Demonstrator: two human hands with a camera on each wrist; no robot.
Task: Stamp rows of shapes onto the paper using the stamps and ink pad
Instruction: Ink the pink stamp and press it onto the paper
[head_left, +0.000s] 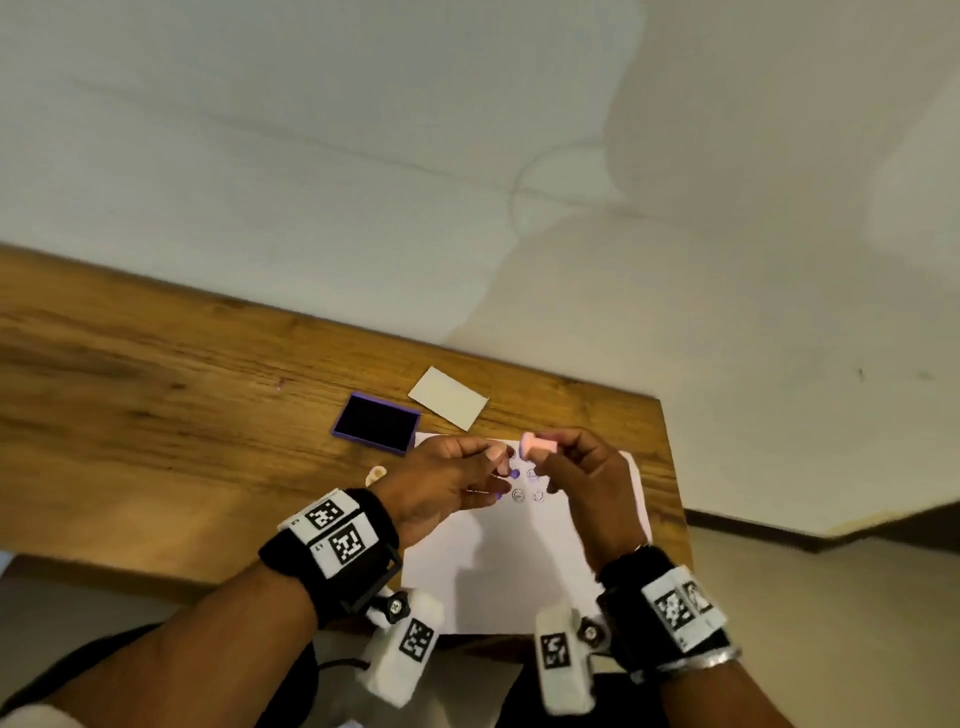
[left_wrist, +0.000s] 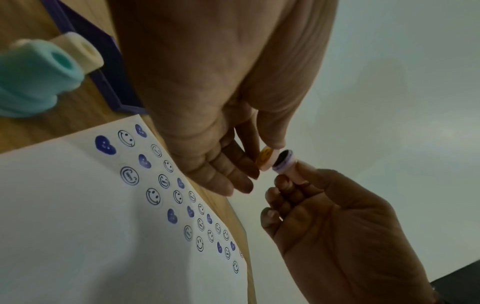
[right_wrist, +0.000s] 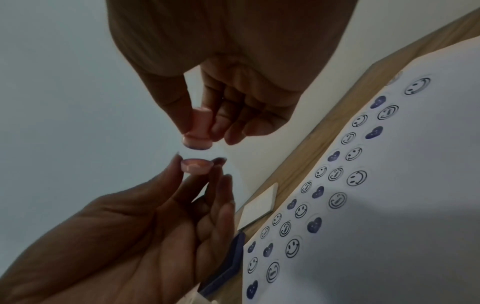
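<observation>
My right hand (head_left: 545, 454) pinches a small pink stamp (head_left: 539, 445) between thumb and fingers, held above the paper's far end. The stamp (right_wrist: 198, 129) shows its purple-inked face (left_wrist: 283, 160) turned toward my left hand. My left hand (head_left: 496, 467) pinches the stamp's pink cap (right_wrist: 197, 167), which carries an orange smiley (left_wrist: 264, 158); a narrow gap separates cap and stamp. The white paper (head_left: 509, 571) bears rows of purple hearts and smiley faces (left_wrist: 153, 195). The open purple ink pad (head_left: 376, 423) lies just left of the paper's far corner.
A white rectangular lid (head_left: 449, 397) lies beyond the paper near the wooden table's far edge (head_left: 519, 358). A teal stamp (left_wrist: 33, 70) and a cream stamp (left_wrist: 83, 51) stand beside the ink pad. The table's right edge (head_left: 670, 467) runs close to the paper.
</observation>
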